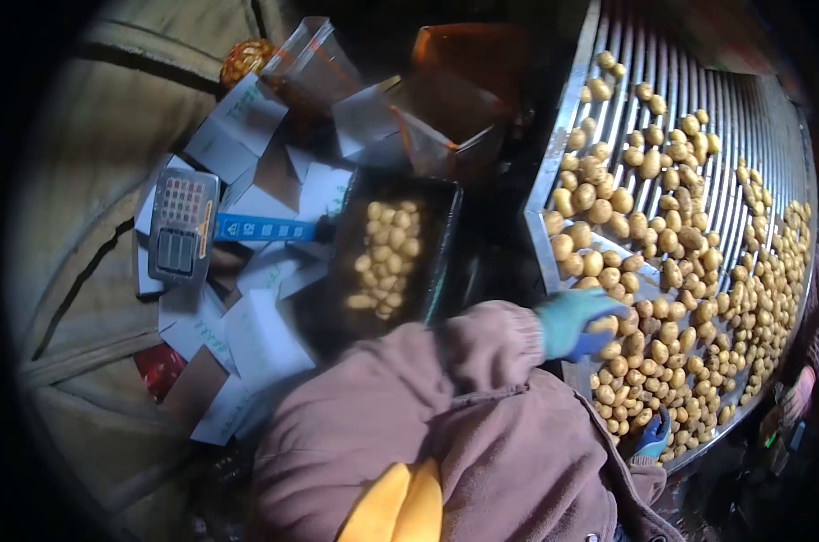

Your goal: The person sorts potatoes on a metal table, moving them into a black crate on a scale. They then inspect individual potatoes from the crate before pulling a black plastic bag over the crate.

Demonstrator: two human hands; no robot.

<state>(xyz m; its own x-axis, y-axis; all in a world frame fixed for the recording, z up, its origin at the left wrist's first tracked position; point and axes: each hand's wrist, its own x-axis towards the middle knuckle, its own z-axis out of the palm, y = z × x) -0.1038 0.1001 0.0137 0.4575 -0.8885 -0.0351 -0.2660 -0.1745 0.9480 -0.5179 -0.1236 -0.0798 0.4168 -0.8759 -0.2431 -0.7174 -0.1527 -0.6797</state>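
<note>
My left hand (574,325), in a teal and blue glove, is at the near edge of the sorting table, its fingers closed around a potato (606,325). My right hand (651,437), gloved the same way, is lower down among the potatoes (642,375), with its visible fingers apart and touching the pile. Loose potatoes cover much of the slatted metal table (554,172). Left of my left arm is a black crate (447,244) with potatoes (391,253) in it.
A scale display (184,221) on a blue post (265,228) stands beside the crate. White cartons (260,339) lie around it. Clear plastic-lined boxes (315,63) and an orange container (468,45) are behind. A co-worker's hand (798,396) is at the far right.
</note>
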